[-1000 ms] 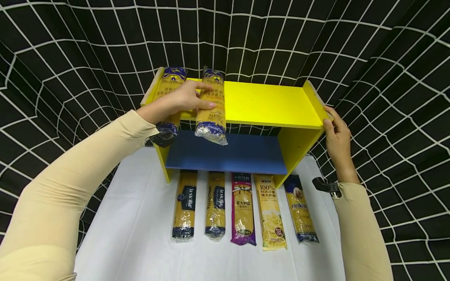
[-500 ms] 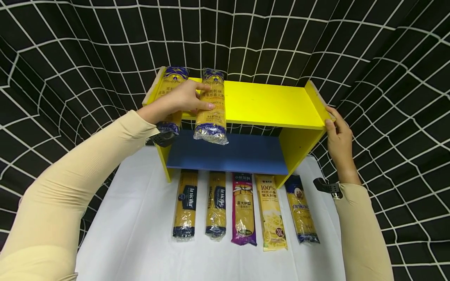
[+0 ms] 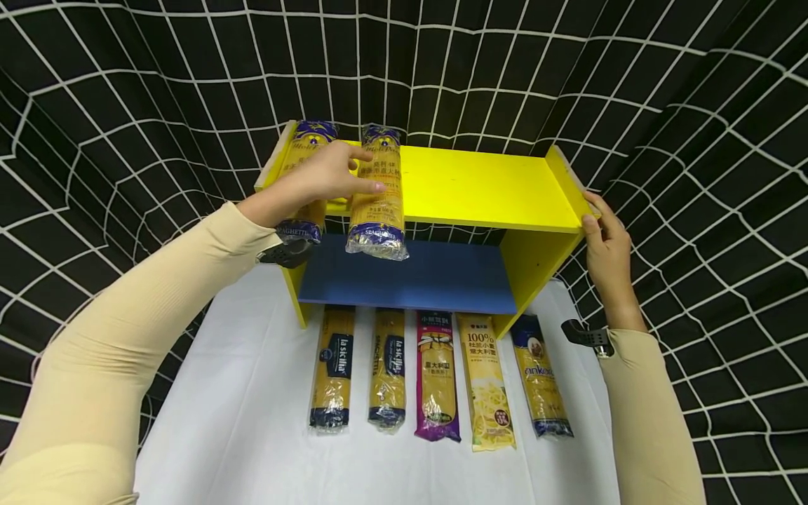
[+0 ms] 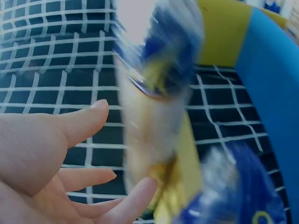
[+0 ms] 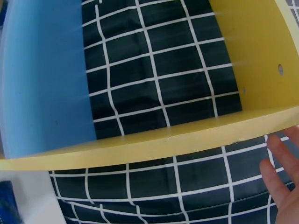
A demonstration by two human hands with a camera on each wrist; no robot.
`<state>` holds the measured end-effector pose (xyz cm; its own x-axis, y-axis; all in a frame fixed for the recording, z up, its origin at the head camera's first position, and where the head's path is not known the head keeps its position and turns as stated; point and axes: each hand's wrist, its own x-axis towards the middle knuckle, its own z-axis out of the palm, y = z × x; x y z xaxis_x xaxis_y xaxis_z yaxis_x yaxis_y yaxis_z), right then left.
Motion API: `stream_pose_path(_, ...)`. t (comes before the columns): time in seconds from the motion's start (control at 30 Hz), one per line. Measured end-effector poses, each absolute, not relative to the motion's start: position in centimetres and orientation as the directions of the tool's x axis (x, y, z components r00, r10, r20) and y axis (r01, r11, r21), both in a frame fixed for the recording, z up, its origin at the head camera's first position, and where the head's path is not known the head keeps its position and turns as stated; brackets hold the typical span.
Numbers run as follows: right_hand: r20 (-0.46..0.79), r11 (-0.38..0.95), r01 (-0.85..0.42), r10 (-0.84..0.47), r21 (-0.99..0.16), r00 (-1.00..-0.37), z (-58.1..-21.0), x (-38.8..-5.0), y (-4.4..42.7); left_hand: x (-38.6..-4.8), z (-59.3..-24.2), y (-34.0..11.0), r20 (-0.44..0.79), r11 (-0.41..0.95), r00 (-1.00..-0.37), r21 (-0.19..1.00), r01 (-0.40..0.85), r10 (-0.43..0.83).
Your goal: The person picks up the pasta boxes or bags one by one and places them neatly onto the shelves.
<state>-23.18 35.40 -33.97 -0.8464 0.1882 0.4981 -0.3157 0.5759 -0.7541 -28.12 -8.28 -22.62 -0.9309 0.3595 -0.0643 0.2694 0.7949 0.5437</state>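
A spaghetti pack [image 3: 379, 210] with blue ends lies on the yellow top shelf, its lower end past the front edge. My left hand [image 3: 331, 172] is at its left side, thumb and fingers extended over it in the head view. In the left wrist view the thumb and fingers [image 4: 88, 122] stand spread beside a blurred spaghetti pack [image 4: 152, 112]. A matching spaghetti pack [image 3: 301, 229] lies at the shelf's left end, partly hidden by my left hand and wrist. My right hand [image 3: 609, 242] rests against the right side panel [image 3: 564, 189] with nothing else in it.
The yellow shelf unit has a blue lower shelf [image 3: 404, 273]. Before it on the white cloth [image 3: 265, 421] lie several pasta packs, including a purple-edged one [image 3: 437, 379] and a pale yellow one [image 3: 487, 386]. A black gridded curtain [image 3: 480, 70] hangs behind and at both sides.
My left hand and the spaghetti pack beside it have shifted slightly left, and the pack lies straighter. My right hand keeps its place on the side panel.
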Motion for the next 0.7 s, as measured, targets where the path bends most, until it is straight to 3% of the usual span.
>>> stream_pose_path(0.2, 0.499, 0.574, -0.318, 0.186, -0.754, -0.846, -33.9, -23.2, 35.3, -25.1, -20.8, -8.8, 0.13, 0.704, -0.925, 0.614, 0.358, 0.357)
stream_pose_path(0.37, 0.505, 0.575, -0.323, 0.186, -0.751, -0.843, -34.0, -23.2, 35.3, -21.9, -20.1, -9.7, 0.312, 0.572, -0.884, 0.676, 0.464, 0.349)
stream_pose_path(0.53, 0.498, 0.573, -0.318, 0.187, -0.756, -0.847, -34.0, -23.1, 35.2, -18.4, -20.9, -11.2, 0.482, 0.416, -0.797, 0.682, 0.602, 0.365)
stream_pose_path(0.7, 0.481, 0.563, -0.304, 0.195, -0.768, -0.855, -33.8, -23.1, 35.2, -14.9, -23.0, -12.8, 0.598, 0.175, -0.673, 0.677, 0.715, 0.436)
